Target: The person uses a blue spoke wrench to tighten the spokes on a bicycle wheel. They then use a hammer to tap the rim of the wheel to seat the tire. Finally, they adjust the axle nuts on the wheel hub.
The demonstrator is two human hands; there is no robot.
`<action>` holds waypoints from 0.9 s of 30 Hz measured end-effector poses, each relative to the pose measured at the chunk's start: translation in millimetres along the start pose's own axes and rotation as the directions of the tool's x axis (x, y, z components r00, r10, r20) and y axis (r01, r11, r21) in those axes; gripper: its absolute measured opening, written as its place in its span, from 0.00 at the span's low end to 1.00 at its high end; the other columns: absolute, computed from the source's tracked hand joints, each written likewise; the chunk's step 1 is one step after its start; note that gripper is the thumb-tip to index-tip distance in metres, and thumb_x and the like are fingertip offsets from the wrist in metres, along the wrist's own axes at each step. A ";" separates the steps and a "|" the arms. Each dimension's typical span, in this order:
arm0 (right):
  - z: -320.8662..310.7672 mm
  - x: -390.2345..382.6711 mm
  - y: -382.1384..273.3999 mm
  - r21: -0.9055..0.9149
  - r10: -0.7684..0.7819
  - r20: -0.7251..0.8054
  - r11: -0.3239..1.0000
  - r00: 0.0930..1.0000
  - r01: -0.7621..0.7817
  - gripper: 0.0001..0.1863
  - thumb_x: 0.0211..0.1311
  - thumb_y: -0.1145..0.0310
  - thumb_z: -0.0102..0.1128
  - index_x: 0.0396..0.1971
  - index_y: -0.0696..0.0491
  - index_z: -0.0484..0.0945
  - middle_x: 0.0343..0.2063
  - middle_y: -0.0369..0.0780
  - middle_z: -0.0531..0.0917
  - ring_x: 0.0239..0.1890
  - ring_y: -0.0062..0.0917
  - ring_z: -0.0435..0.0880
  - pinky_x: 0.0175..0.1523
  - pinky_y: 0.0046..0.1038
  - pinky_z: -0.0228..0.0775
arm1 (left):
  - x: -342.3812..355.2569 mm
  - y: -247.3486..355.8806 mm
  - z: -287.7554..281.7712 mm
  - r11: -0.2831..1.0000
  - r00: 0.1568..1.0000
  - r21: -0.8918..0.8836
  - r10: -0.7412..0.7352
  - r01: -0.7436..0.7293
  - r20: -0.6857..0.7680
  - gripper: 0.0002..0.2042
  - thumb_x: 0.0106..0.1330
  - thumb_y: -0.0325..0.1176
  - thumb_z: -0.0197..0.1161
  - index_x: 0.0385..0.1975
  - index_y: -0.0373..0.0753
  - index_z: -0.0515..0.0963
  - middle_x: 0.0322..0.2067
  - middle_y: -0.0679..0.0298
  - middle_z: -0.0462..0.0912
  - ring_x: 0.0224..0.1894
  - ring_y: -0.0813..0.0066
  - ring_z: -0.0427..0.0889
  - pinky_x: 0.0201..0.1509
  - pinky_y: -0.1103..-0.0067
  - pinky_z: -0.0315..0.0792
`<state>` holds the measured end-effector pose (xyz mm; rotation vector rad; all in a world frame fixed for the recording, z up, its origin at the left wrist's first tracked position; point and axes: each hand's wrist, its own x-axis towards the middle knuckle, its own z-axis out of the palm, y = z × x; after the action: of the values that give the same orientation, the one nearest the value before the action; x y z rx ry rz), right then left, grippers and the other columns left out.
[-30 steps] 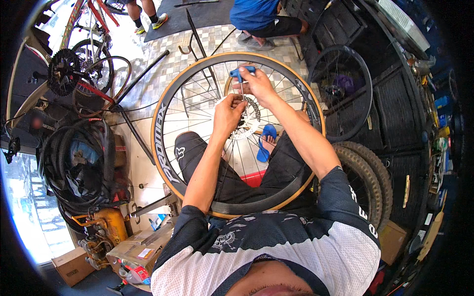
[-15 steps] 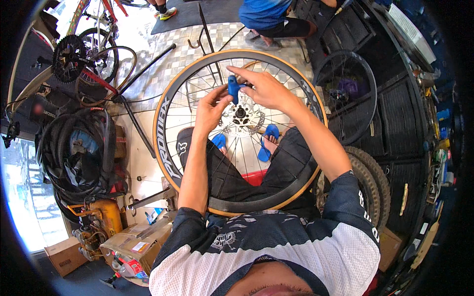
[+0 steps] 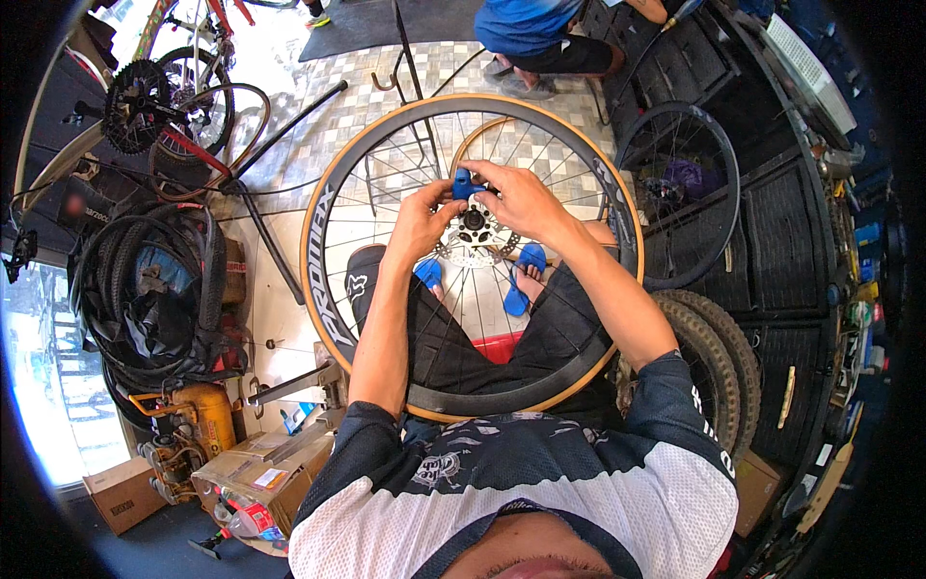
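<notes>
A bicycle wheel (image 3: 333,207) with a black rim and tan outer edge lies across my lap, its spokes over my legs. At its centre sit a dark hub (image 3: 474,223) and a silver brake disc (image 3: 479,258). Just beyond the hub, the fingers of both hands are closed around a small blue tool (image 3: 464,185); its exact kind is not clear. My left hand (image 3: 422,220) pinches its left side. My right hand (image 3: 522,200) grips it from the right, index finger over the top. Part of the tool is hidden by my fingers.
At left are a bike frame with a crankset (image 3: 138,106), a pile of black tyres (image 3: 145,280) and a cardboard box (image 3: 260,473). Another wheel (image 3: 730,183) leans on black drawers (image 3: 776,217) at right, near knobby tyres (image 3: 719,362). A person in blue (image 3: 526,27) crouches ahead.
Both hands have come slightly nearer to me. The blue tool stood long and upright; now it looks shorter, with the fingers closed tighter around it. My right index finger has bent from pointing outward.
</notes>
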<state>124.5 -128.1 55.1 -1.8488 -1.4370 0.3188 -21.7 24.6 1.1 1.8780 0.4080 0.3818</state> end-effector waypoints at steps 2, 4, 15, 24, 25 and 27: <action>-1.1 -0.6 -2.5 0.011 0.047 0.018 0.999 0.999 -0.048 0.26 0.62 0.75 0.66 0.62 0.55 0.76 0.52 0.52 0.85 0.52 0.51 0.85 0.56 0.44 0.78 | 1.4 -1.9 -0.4 1.000 1.000 0.002 0.002 -0.002 0.012 0.18 0.67 0.28 0.70 0.56 0.31 0.81 0.40 0.55 0.90 0.44 0.70 0.87 0.50 0.73 0.79; -0.8 -1.3 -3.5 -0.005 -0.003 -0.007 1.000 1.000 0.003 0.26 0.62 0.73 0.66 0.62 0.56 0.76 0.48 0.54 0.86 0.49 0.52 0.86 0.54 0.45 0.79 | 2.4 -6.3 -1.2 1.000 1.000 -0.002 0.022 -0.022 0.018 0.17 0.68 0.28 0.69 0.55 0.31 0.81 0.39 0.57 0.89 0.43 0.72 0.86 0.49 0.74 0.78; 6.4 -16.9 -30.5 -0.162 0.214 0.098 0.967 0.972 -0.197 0.17 0.68 0.66 0.60 0.51 0.61 0.77 0.29 0.57 0.86 0.37 0.56 0.87 0.44 0.52 0.78 | 0.5 3.5 -4.5 0.974 0.991 -0.213 0.095 -0.073 0.093 0.17 0.71 0.25 0.66 0.59 0.31 0.78 0.50 0.59 0.87 0.53 0.75 0.83 0.60 0.75 0.77; 29.4 -31.7 -28.2 -0.416 0.231 0.077 0.892 0.970 -0.179 0.12 0.66 0.68 0.54 0.42 0.62 0.73 0.24 0.54 0.86 0.29 0.52 0.89 0.36 0.54 0.79 | -0.4 -3.7 -0.3 0.982 0.994 -0.187 0.048 -0.029 0.098 0.16 0.72 0.26 0.67 0.58 0.34 0.78 0.44 0.62 0.87 0.48 0.77 0.84 0.53 0.78 0.78; 29.8 -31.6 -20.4 -0.439 0.177 0.070 0.889 0.982 -0.129 0.12 0.66 0.69 0.54 0.42 0.61 0.73 0.23 0.53 0.86 0.28 0.51 0.89 0.33 0.53 0.79 | 0.3 -4.5 4.5 0.976 0.989 -0.176 0.140 -0.131 0.040 0.15 0.71 0.26 0.67 0.56 0.34 0.79 0.43 0.61 0.87 0.48 0.75 0.84 0.51 0.78 0.79; 25.4 -30.5 -8.1 -0.437 0.087 0.111 0.899 0.990 -0.030 0.11 0.66 0.69 0.53 0.42 0.61 0.73 0.22 0.53 0.86 0.26 0.51 0.89 0.31 0.52 0.79 | -0.3 -3.4 5.7 0.982 0.992 -0.144 0.126 -0.121 0.024 0.15 0.71 0.26 0.67 0.56 0.34 0.79 0.42 0.61 0.87 0.48 0.74 0.85 0.51 0.77 0.79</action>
<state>92.9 -144.8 35.9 -2.2676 -1.6424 0.1532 -19.8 20.9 -3.9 1.7723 0.2360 0.4505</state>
